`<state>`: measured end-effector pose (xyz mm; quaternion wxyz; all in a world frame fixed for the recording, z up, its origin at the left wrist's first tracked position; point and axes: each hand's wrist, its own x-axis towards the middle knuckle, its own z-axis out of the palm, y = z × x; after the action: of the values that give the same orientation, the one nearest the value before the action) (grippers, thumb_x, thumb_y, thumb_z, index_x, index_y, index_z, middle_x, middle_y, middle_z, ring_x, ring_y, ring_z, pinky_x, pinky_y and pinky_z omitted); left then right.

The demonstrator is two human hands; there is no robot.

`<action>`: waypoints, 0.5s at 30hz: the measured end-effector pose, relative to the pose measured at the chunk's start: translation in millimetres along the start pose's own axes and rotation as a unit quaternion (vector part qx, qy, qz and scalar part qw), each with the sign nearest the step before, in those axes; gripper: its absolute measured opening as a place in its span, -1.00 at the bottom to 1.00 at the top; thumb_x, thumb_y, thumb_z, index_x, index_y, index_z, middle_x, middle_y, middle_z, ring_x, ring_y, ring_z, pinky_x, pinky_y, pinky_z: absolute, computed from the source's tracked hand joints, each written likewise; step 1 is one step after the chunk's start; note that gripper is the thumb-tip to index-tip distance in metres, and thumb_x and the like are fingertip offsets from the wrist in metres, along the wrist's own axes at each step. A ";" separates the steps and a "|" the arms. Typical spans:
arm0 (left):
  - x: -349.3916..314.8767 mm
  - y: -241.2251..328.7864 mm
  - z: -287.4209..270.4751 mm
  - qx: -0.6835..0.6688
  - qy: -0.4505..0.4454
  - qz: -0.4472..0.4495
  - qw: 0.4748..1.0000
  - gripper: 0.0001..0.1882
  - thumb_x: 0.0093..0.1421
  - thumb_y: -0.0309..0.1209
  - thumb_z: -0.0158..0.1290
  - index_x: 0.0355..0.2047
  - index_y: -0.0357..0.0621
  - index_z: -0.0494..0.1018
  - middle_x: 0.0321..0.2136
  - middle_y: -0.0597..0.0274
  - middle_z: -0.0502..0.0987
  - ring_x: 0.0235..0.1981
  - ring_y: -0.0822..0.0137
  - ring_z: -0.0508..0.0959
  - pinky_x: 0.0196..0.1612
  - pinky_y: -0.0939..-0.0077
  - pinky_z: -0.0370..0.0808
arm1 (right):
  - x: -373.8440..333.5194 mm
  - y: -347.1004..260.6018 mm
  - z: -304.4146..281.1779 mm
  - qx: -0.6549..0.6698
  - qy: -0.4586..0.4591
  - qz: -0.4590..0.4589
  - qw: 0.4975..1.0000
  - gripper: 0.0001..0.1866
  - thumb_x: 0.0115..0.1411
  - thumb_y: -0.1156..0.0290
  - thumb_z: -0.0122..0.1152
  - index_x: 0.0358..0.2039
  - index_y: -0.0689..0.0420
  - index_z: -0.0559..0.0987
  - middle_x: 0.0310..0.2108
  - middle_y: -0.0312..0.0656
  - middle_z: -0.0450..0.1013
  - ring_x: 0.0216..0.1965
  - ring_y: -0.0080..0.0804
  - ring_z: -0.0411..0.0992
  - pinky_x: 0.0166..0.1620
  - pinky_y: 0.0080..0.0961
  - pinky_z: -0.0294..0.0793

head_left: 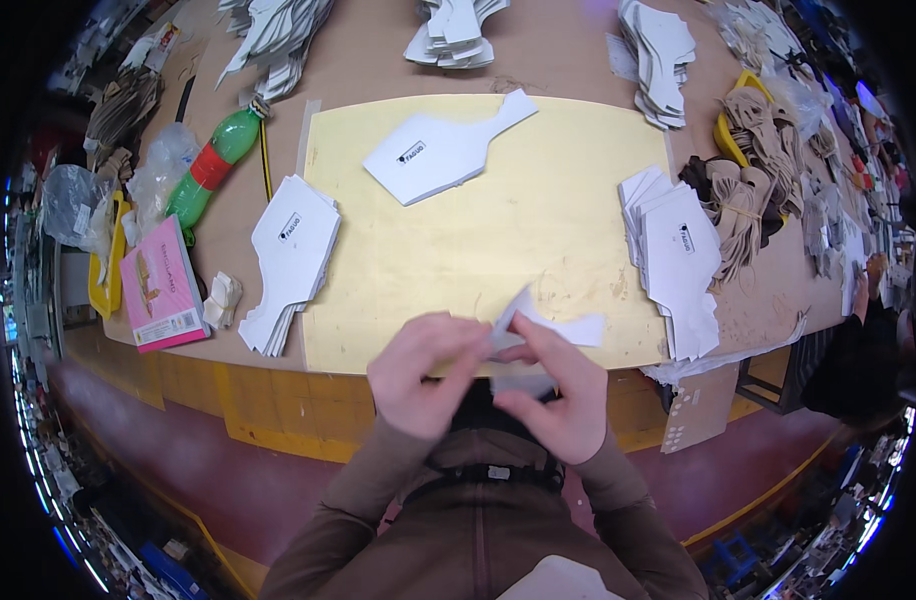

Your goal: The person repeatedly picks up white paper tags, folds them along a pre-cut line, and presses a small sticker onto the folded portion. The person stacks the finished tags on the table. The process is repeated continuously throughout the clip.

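Both my hands are together over the near edge of a pale yellow board (538,240). Between them is a white, flat cut piece (575,328), bent upward, with one narrow end reaching out to the right over the board. My left hand (426,370) pinches it from the left. My right hand (558,390) grips it with thumb and fingers, and a greyish part (523,383) shows inside that hand. Farther up the board lies a stack of white shaped pieces (428,155) with a small black print.
Similar white stacks lie left (293,255) and right (678,260) of the board, more behind. At left are a green bottle (228,145), a pink notebook (165,285) and a yellow tray (108,270). Beige bundles (743,195) lie right. Another person's arm (858,300) is at far right.
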<state>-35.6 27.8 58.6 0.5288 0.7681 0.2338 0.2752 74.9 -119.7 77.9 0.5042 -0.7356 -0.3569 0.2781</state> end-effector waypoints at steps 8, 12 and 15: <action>-8.4 56.9 -21.0 0.009 -0.098 0.214 0.972 -0.77 0.04 -0.68 0.20 -0.23 -0.35 0.62 -0.36 0.03 0.71 -0.22 0.05 0.72 0.01 0.09 0.60 | -5.8 -5.6 1.3 0.355 0.086 -0.040 0.930 -0.63 0.39 0.56 0.09 0.15 0.49 0.48 0.01 -0.05 0.56 -0.01 -0.48 0.50 0.09 -0.48 0.48; -16.7 34.6 -36.0 0.012 -0.049 0.148 0.988 -0.77 0.10 -0.64 0.19 -0.19 -0.35 0.60 -0.26 -0.01 0.70 -0.15 0.06 0.69 0.03 0.22 0.56 | 11.3 22.3 -5.2 0.290 0.160 0.083 0.940 -0.58 0.42 0.58 0.03 0.25 0.43 0.41 0.12 -0.06 0.49 0.08 -0.47 0.45 0.18 -0.51 0.38; -21.2 2.4 -43.0 0.105 -0.015 0.015 0.994 -0.76 0.16 -0.58 0.17 -0.13 -0.32 0.58 -0.19 0.00 0.67 -0.12 0.09 0.64 0.01 0.33 0.52 | 6.0 37.7 -9.5 -0.022 0.216 0.011 0.976 -0.48 0.28 0.57 0.21 0.25 0.31 0.42 0.18 0.02 0.41 0.14 -0.19 0.44 0.22 -0.38 0.38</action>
<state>-79.9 42.7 69.5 0.4444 0.8270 0.2420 0.2447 95.0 -129.0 45.4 0.5496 -0.7932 -0.2377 0.1105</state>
